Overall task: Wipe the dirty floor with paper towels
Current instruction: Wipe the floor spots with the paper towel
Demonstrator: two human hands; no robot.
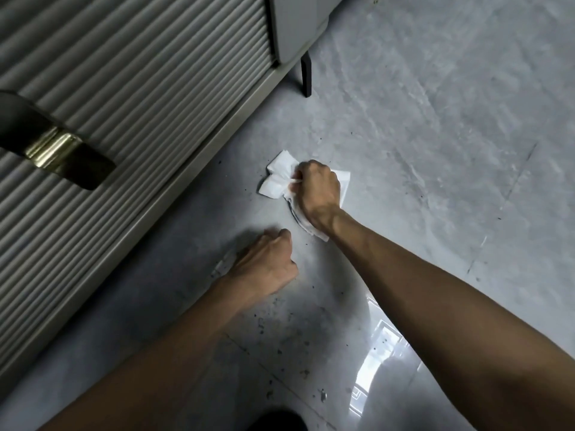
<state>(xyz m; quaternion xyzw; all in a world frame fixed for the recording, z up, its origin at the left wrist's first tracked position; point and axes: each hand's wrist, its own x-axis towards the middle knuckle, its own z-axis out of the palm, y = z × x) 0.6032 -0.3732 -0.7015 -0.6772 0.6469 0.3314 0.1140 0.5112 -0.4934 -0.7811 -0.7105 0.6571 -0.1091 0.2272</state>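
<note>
The fingers of the right hand are curled tight into a bunched white paper towel, pinching a ridge of it up while the heel of the hand presses the rest flat to the floor. The towel fans out beyond the fingertips, on the side towards the cabinet. It also runs back under the palm to a corner just beside the wrist, so its long axis lies roughly along the line of the hand. Its edge on the thumb side looks greyed with picked-up dirt.

The left hand is just behind and to the side of those fingers, close but not touching the towel. Its own fingers are curled into a fist that seems to hold nothing, knuckles down on the floor, and I would say it is propping the body.

The thickest scatter of dark specks lies on the wrist side of the fingers, back towards the person, under and between the two forearms. Only a few stray specks sit beyond the fingertips, near the cabinet's base. So the towel is already at the far end of the mess, and the right hand is the one placed to use it. To my eye the coming stroke is a drag back towards the body. The left fist sits close to that path and may need to lift clear
</note>
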